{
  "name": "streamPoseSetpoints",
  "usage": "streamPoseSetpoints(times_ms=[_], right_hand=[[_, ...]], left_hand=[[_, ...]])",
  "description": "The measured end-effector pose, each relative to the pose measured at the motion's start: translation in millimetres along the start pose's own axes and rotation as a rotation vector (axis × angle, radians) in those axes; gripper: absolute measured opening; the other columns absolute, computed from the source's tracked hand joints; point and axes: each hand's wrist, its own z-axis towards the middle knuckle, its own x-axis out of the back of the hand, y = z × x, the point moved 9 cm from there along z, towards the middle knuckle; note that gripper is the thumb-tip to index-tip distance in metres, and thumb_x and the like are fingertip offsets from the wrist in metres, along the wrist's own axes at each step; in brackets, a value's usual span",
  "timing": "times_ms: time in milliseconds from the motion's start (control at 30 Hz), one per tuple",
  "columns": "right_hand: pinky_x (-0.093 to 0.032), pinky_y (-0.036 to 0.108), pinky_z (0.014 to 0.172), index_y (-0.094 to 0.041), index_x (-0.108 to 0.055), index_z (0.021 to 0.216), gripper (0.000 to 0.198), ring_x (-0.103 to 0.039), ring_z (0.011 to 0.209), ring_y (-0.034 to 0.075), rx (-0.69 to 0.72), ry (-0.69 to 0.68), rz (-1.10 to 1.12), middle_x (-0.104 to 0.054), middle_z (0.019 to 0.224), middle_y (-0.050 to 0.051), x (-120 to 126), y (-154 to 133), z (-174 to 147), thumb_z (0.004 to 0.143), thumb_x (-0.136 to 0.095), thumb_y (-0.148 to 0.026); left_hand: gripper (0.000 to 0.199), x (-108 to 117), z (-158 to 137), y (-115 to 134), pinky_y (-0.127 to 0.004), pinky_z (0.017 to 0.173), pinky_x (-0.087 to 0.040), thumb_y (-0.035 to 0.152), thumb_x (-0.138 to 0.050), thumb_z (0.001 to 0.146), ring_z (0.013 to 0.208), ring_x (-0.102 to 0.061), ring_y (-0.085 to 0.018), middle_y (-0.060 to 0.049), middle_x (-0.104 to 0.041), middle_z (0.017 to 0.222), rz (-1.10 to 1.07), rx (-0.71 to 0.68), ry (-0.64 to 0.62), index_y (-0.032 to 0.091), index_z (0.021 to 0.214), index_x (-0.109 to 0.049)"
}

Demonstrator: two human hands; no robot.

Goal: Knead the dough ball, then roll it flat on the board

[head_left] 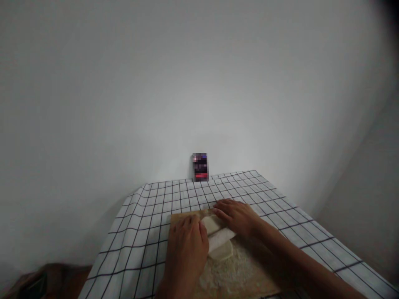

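A pale, floury rolling pin (221,240) lies across a flattened piece of dough (222,252), which shows on both its near and far sides. My left hand (188,243) covers the pin's left end, fingers curled over it. Over the right end sits my right hand (238,216), its fingers bent forward and down. Both pin ends are hidden under the hands. Beneath everything is a wooden board (246,278), dusted with flour in front of the dough.
A white tablecloth with dark grid lines (134,241) covers the table. Against the wall at the table's far edge stands a small dark upright object (200,167), its surface pixelated. Something brown (59,278) is at the lower left, beside the table.
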Motion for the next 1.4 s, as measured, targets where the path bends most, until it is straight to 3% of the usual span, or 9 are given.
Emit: streamPoseSetpoints(times_ms=[100, 200, 367, 633, 767, 1067, 1267, 1400], right_hand=[[-0.052, 0.052, 0.110, -0.029, -0.074, 0.130, 0.039, -0.067, 0.131, 0.031, -0.010, 0.043, -0.027, -0.075, 0.139, 0.009, -4.1, 1.5, -11.5, 0.112, -0.040, -0.034], [-0.048, 0.060, 0.114, -0.024, -0.070, 0.138, 0.040, -0.061, 0.140, 0.034, -0.040, 0.086, -0.049, -0.071, 0.146, 0.014, -3.8, 1.7, -25.1, 0.110, -0.042, -0.028], [-0.049, 0.060, 0.116, -0.012, -0.061, 0.148, 0.049, -0.060, 0.142, 0.035, -0.111, 0.137, -0.078, -0.066, 0.150, 0.021, 3.9, -6.0, -54.9, 0.105, -0.042, -0.020], [-0.051, 0.061, 0.115, -0.026, -0.073, 0.132, 0.043, -0.062, 0.142, 0.032, -0.221, 0.172, -0.117, -0.071, 0.148, 0.010, 5.0, -30.0, -106.8, 0.109, -0.037, -0.029], [-0.051, 0.060, 0.116, -0.026, -0.072, 0.134, 0.043, -0.060, 0.144, 0.031, -0.236, 0.136, -0.124, -0.069, 0.150, 0.010, 5.6, -32.2, -106.7, 0.110, -0.036, -0.031], [-0.049, 0.062, 0.117, -0.023, -0.071, 0.135, 0.042, -0.061, 0.143, 0.033, -0.233, 0.149, -0.110, -0.070, 0.149, 0.011, 11.6, -18.6, -75.8, 0.108, -0.039, -0.023], [-0.044, 0.065, 0.120, -0.029, -0.071, 0.135, 0.042, -0.058, 0.146, 0.032, -0.255, 0.163, -0.152, -0.067, 0.153, 0.007, 8.3, -30.9, -99.6, 0.108, -0.038, -0.028], [-0.044, 0.064, 0.120, -0.029, -0.068, 0.140, 0.044, -0.054, 0.149, 0.032, -0.254, 0.132, -0.157, -0.063, 0.157, 0.007, 3.0, -34.2, -111.4, 0.110, -0.037, -0.031]], left_hand=[[0.033, 0.7, -2.1, 1.5, -0.055, 0.097, -0.057, 0.021, -0.041, 0.107, 0.107, -0.074, -0.032, -0.009, -0.080, 0.106, -0.015, -0.038, 0.028, 0.019, 0.105, -0.074], [0.032, -1.1, -6.9, 1.4, -0.057, 0.104, -0.055, 0.024, -0.045, 0.107, 0.118, -0.072, -0.032, -0.010, -0.079, 0.122, -0.026, -0.077, 0.098, 0.019, 0.122, -0.072], [0.041, -7.0, -20.2, 3.7, -0.059, 0.111, -0.052, 0.026, -0.044, 0.107, 0.128, -0.068, -0.032, -0.013, -0.074, 0.139, 0.034, -0.148, 0.218, 0.016, 0.141, -0.064], [0.044, -19.0, -49.7, 6.8, -0.057, 0.114, -0.052, 0.025, -0.038, 0.109, 0.137, -0.064, -0.032, -0.014, -0.066, 0.151, 0.116, -0.290, 0.354, 0.016, 0.146, -0.061], [0.045, -22.7, -52.8, 4.9, -0.057, 0.114, -0.052, 0.024, -0.037, 0.110, 0.137, -0.063, -0.032, -0.015, -0.066, 0.150, 0.131, -0.311, 0.385, 0.014, 0.148, -0.059], [0.045, -8.5, -22.3, 6.3, -0.062, 0.118, -0.047, 0.020, -0.042, 0.105, 0.138, -0.061, -0.033, -0.013, -0.069, 0.146, 0.094, -0.197, 0.317, 0.016, 0.145, -0.063], [0.051, -23.2, -52.9, 6.1, -0.063, 0.123, -0.041, 0.024, -0.040, 0.108, 0.151, -0.049, -0.033, -0.012, -0.055, 0.162, 0.166, -0.260, 0.380, 0.015, 0.157, -0.051], [0.052, -24.6, -64.3, 4.7, -0.061, 0.121, -0.045, 0.026, -0.038, 0.109, 0.151, -0.050, -0.033, -0.012, -0.055, 0.162, 0.171, -0.264, 0.400, 0.016, 0.159, -0.048]])
